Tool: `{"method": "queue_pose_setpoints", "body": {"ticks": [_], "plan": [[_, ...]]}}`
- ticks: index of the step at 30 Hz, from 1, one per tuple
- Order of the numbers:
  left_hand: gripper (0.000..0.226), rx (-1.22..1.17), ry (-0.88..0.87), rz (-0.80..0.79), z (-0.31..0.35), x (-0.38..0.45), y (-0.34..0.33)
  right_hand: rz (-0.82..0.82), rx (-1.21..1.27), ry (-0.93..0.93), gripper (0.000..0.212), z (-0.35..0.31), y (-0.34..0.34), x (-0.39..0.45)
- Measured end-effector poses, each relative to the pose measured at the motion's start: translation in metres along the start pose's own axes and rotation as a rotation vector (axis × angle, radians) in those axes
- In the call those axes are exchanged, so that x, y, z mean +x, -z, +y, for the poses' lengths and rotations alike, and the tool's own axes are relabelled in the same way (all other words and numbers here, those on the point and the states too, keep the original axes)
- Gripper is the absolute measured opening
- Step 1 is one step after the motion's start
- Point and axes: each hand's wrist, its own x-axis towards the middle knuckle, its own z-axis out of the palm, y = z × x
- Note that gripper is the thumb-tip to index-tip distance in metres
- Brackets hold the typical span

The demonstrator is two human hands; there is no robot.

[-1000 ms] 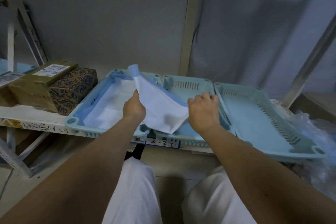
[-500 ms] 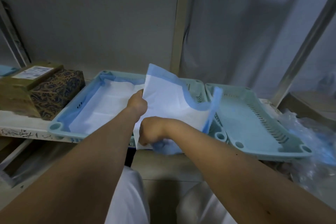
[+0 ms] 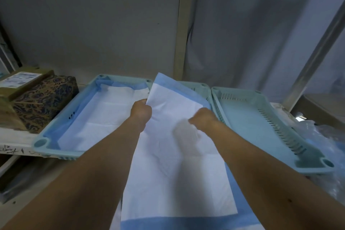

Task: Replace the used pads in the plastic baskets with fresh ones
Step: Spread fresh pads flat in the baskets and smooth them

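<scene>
A white pad with blue edges (image 3: 173,170) hangs unfolded from the middle basket toward me. My left hand (image 3: 141,112) grips its left edge. My right hand (image 3: 203,119) grips it near the middle right. The pad covers most of the middle basket (image 3: 202,86), of which only the far rim shows. The left basket (image 3: 56,136) holds another white and blue pad (image 3: 100,117) spread flat. The right basket (image 3: 261,123) is bare and pale teal.
A patterned box (image 3: 44,102) and a brown carton with a label (image 3: 20,82) stand on the shelf left of the baskets. Crumpled clear plastic (image 3: 323,140) lies at the right. A grey wall and a post rise behind the shelf.
The pad has been opened out and now hangs long toward me. My right hand moved up and right from the pad's lower edge. The view shifted closer.
</scene>
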Motion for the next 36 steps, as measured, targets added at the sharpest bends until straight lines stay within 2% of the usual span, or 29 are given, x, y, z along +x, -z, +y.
{"method": "queue_pose_setpoints", "body": {"ticks": [1,3,4,7,9,12,15,20,23,28,30,31,32,35,36], "plan": [[0.035,-0.017,0.022,0.016,0.000,0.002,-0.001,0.108,-0.016,-0.055,0.019,0.014,0.003,0.009],[0.027,-0.062,0.060,0.054,0.002,0.009,-0.002,0.193,0.067,-0.158,0.034,0.037,0.009,0.021],[0.024,-0.089,0.069,0.067,0.002,0.013,-0.003,0.176,0.107,-0.196,0.039,0.045,0.012,0.025],[0.016,-0.168,0.069,0.087,0.006,0.017,-0.004,0.117,0.175,-0.210,0.032,0.059,0.013,0.042],[0.011,-0.215,0.075,0.093,0.006,0.019,-0.005,0.103,0.229,-0.203,0.037,0.057,0.014,0.050],[0.024,-0.274,0.091,0.097,0.002,0.027,-0.003,0.085,0.340,-0.184,0.041,0.051,0.018,0.056],[0.025,-0.323,0.130,0.099,0.001,0.032,-0.001,0.038,0.527,-0.181,0.037,0.053,0.017,0.065],[0.027,-0.265,0.137,0.130,0.005,0.040,-0.001,0.056,0.876,-0.235,0.025,0.059,0.013,0.077],[0.010,-0.073,0.128,0.138,0.010,0.051,-0.004,0.131,1.010,-0.239,0.016,0.055,0.020,0.086],[0.024,0.369,0.056,0.233,0.015,0.075,-0.016,0.329,0.859,-0.268,0.014,0.055,0.026,0.111],[0.023,0.470,0.028,0.210,0.021,0.087,-0.025,0.391,0.783,-0.259,0.007,0.054,0.025,0.122],[0.018,0.485,0.056,0.204,0.025,0.092,-0.030,0.423,0.712,-0.250,0.003,0.052,0.024,0.127],[0.011,0.494,0.052,0.205,0.025,0.100,-0.037,0.451,0.628,-0.245,0.008,0.051,0.022,0.134],[0.012,0.409,0.051,0.196,0.029,0.118,-0.054,0.481,0.399,-0.233,0.019,0.043,0.020,0.143],[0.021,0.429,0.050,0.206,0.026,0.128,-0.060,0.485,0.367,-0.234,0.021,0.041,0.017,0.148]]}}
